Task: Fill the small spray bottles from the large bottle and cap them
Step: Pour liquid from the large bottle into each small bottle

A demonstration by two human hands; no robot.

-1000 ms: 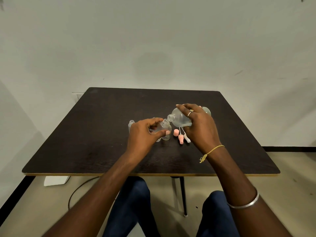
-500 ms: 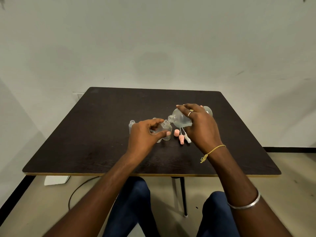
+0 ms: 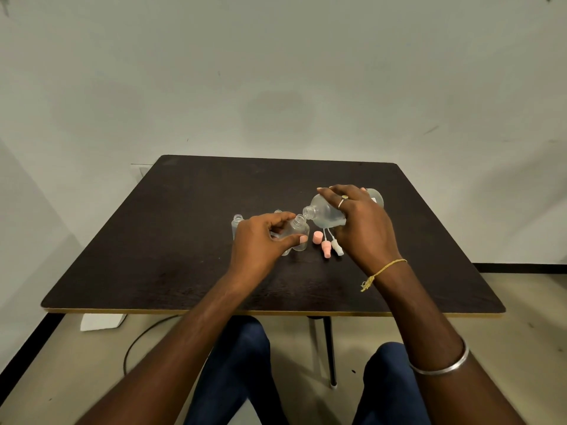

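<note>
Small spray bottle [image 3: 298, 231], uncapped with its mouth up, was near the middle of the dark table [image 3: 171, 265], held in the left hand [image 3: 260, 240].

Nearest the camera, knees in blue trousers [image 3: 236, 363] showed below the table's front edge, with a cable [image 3: 135, 342] on the floor at their 9 o'clock. A metal bangle [image 3: 441, 368] circled the right forearm and a yellow thread [image 3: 383, 271] the right wrist.

Farther in, the left hand's thumb and fingers were curled round the small bottle's body. At that bottle's 3 o'clock a pink cap [image 3: 317, 237], a pink spray head [image 3: 326, 249] and a white spray head [image 3: 338, 248] lay side by side on the table.

The right hand [image 3: 362, 228], wearing a ring [image 3: 344, 197], clasped the large bottle [image 3: 325, 214] from above, fingers wrapped over it. That bottle was tipped nearly flat, neck toward 9 o'clock, its open mouth just beside the small bottle's mouth. Clear liquid lay along its lower side. Whether any ran between the two mouths could not be told.

Another open small bottle [image 3: 237, 223] stood at the left hand's 9 o'clock, and the top of one more [image 3: 278, 211] showed beyond its fingers. Behind the table was a plain pale wall [image 3: 276, 72].
</note>
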